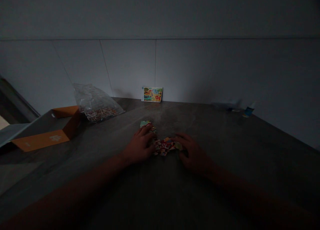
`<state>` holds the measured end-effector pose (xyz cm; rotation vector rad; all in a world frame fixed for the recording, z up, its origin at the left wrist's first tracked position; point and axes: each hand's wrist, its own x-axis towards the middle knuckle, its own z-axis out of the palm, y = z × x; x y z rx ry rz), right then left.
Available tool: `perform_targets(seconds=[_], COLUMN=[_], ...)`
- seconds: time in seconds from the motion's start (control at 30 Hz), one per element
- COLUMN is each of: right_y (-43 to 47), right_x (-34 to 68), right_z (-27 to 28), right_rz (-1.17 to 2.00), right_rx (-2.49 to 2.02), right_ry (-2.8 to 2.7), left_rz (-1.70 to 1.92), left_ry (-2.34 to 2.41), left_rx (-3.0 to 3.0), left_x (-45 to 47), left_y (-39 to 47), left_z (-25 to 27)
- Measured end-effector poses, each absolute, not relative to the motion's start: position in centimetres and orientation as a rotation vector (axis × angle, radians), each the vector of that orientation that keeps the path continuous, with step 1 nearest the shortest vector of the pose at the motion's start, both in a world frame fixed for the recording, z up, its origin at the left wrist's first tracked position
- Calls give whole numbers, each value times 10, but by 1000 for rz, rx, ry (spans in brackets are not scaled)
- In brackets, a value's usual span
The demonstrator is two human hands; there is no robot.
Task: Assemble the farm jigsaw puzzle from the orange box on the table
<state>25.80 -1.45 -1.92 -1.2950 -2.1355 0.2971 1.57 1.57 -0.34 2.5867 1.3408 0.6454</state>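
Note:
In the dim light, a small heap of jigsaw puzzle pieces (163, 147) in red, white and other colours lies on the grey table between my hands. My left hand (142, 145) rests palm down at the heap's left edge, fingers spread and touching pieces. Just beyond its fingertips shows a green puzzle piece (145, 123), partly covered by the hand. On the heap's right side is my right hand (192, 152), fingers and thumb apart and curved around the pieces there. Neither hand visibly grips a piece, though the undersides of the fingers are hidden.
A colourful picture card (152, 94) leans against the white wall at the back. To the left stand an open orange box (41, 140) and a clear plastic bag (96, 105) with many small pieces in it. A small blue-and-white bottle (248, 111) stands at the far right.

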Motion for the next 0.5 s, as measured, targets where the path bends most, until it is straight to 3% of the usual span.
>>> perform_targets(seconds=[0.13,0.3,0.5], right_y=[-11,-10,-12], right_x=[259,261,260], right_z=[-21,-20,-16], right_rz=[238,169,238], right_rx=[-1404,-1504,-1515], right_ry=[-2090,-2052,-2055], left_rz=[762,882,576], left_ry=[1333,1762,2024], left_rx=[2457,2274,2251], left_x=[16,12,9], left_y=[14,21,27], left_z=[8,7,-1])
